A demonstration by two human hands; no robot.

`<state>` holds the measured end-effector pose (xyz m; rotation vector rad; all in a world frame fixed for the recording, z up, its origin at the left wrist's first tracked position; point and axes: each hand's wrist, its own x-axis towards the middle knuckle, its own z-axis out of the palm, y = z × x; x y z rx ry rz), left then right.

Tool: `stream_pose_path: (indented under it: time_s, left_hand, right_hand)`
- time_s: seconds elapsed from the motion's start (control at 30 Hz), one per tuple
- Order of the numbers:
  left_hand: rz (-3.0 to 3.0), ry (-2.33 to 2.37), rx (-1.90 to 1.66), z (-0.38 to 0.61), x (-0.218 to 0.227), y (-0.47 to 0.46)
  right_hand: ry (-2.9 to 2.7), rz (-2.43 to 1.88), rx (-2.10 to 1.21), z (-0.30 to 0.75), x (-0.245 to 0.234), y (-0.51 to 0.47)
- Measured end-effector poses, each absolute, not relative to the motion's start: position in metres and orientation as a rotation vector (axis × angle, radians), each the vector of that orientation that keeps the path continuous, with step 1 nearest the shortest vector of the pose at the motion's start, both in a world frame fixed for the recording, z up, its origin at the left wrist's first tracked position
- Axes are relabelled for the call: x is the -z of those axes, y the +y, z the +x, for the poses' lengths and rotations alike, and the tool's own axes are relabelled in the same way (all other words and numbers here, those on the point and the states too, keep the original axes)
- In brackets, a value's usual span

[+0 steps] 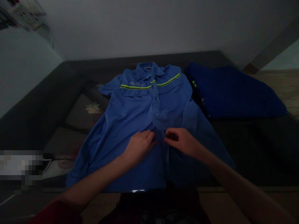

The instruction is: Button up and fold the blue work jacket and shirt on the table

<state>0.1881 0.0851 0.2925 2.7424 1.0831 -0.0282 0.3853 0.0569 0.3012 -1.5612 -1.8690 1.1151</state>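
A blue long-sleeved work shirt (pixel 133 115) lies front side up, its collar at the far end. Yellow-green stripes cross the chest above two flap pockets, and pale letters stand over one pocket. My left hand (pixel 140 143) is closed at the front opening, its fingers bent on the cloth's edge. Across the opening, my right hand (pixel 182 141) pinches at the other edge with curled fingers and thumb. A button (pixel 157 114) shows on the placket just above my hands. Whatever sits between the fingertips is too dark and small to make out.
A folded darker blue garment (pixel 238 91) lies to the right of the shirt. On the left are dark, flat packages (pixel 77 113) with a pale mark. The dark sofa-like surface (pixel 140 59) has a raised back edge against the wall. A pixelated patch covers the lower left.
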Motion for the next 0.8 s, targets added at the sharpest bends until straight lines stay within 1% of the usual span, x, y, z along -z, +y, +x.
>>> stream_pose_path:
  time_s: [0.17, 0.27, 0.33, 0.47, 0.53, 0.67, 0.8]
  left_hand:
    - [2.853, 1.148, -0.025, 0.201, -0.289, 0.104]
    - [2.814, 1.119, -0.113, 0.200, -0.289, 0.106]
    - [2.714, 1.078, -0.245, 0.195, -0.291, 0.106]
    - [2.469, 0.949, -0.623, 0.184, -0.294, 0.103]
    - [2.396, 0.908, -0.724, 0.182, -0.296, 0.101]
    - [2.361, 0.880, -0.728, 0.182, -0.296, 0.098]
    - [2.374, 0.853, -0.658, 0.181, -0.290, 0.100]
  right_hand:
    - [-1.648, -1.486, -1.087, 0.390, -0.301, 0.072]
    - [-1.586, -1.493, -1.076, 0.390, -0.299, 0.074]
    - [-1.566, -1.495, -1.084, 0.389, -0.296, 0.072]
    - [-1.532, -1.472, -1.156, 0.385, -0.293, 0.065]
    - [-1.514, -1.454, -1.184, 0.382, -0.293, 0.062]
    - [-1.507, -1.441, -1.175, 0.380, -0.299, 0.059]
    - [-1.529, -1.473, -1.060, 0.382, -0.304, 0.056]
